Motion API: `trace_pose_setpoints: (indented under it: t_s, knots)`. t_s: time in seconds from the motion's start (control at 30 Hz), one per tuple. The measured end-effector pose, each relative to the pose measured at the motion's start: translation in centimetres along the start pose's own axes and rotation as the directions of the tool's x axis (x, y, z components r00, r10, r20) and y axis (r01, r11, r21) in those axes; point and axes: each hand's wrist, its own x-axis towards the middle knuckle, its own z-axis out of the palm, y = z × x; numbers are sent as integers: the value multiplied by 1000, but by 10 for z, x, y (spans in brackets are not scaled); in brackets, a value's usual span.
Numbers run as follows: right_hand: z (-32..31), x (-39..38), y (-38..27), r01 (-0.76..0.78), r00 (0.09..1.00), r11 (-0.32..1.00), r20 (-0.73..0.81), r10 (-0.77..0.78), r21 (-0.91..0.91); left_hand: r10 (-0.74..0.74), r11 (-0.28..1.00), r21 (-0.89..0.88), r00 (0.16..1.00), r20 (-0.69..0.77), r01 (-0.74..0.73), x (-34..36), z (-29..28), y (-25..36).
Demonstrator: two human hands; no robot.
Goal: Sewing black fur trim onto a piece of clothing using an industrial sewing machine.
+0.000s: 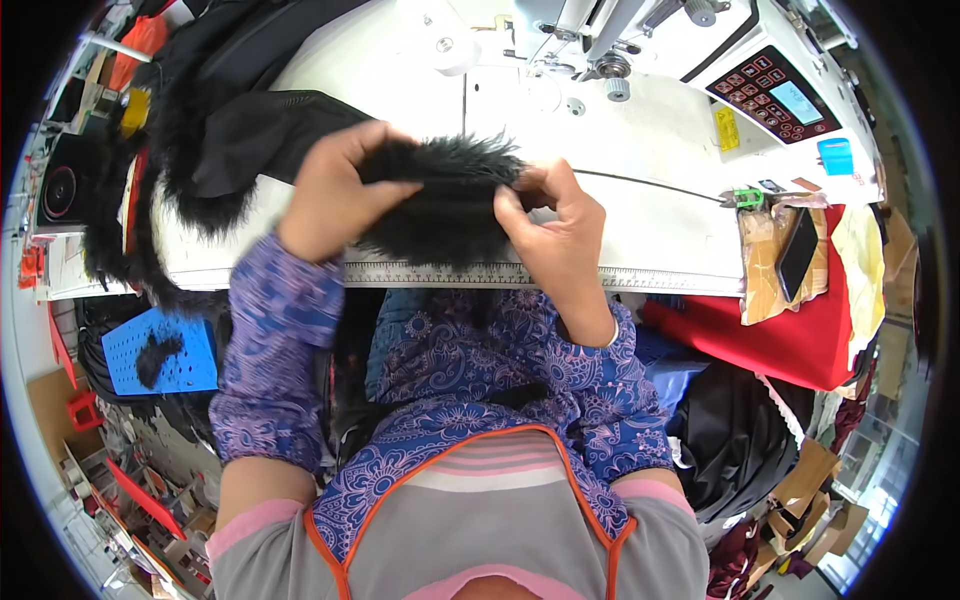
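Note:
Between my two hands a piece of black fabric with furry edging (pixel 445 205) is stretched over the front of the white sewing table (pixel 660 225). My left hand (pixel 345 185) is closed on its left part, thumb on top and fingers behind it. At its right end my right hand (pixel 555 210) pinches the edge between thumb and fingers. Long fur sticks up along the far side, and more fur hangs toward the table's front edge. Leftward, the black material (pixel 265 135) continues into a larger heap with fur trim (pixel 205 205).
Behind my hands stands a sewing machine (pixel 610 65) with a control panel (pixel 775 95) at right. A ruler strip (pixel 430 273) runs along the table's front edge. A phone (pixel 797 255) and red cloth (pixel 770 335) lie at right. A blue perforated stool (pixel 160 355) is at lower left.

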Motion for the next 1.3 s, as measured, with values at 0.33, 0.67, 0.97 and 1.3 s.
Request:
trace_pose_setpoints:
  t_s: [0.33,0.67,0.97,1.3]
  knots:
    - [-15,53,20,635,761,645,488,-428,-425,-13,892,447,988,156,-59,119,23,-45]
    - [-34,71,43,827,554,463,604,-573,-318,63,547,835,991,-116,63,31,-64,-60]
    - [-27,80,48,819,547,525,591,-593,-231,747,377,807,664,25,-454,178,-62,-41]
    - [-28,86,48,827,531,509,626,-571,-237,396,646,648,903,168,-404,63,45,-38]
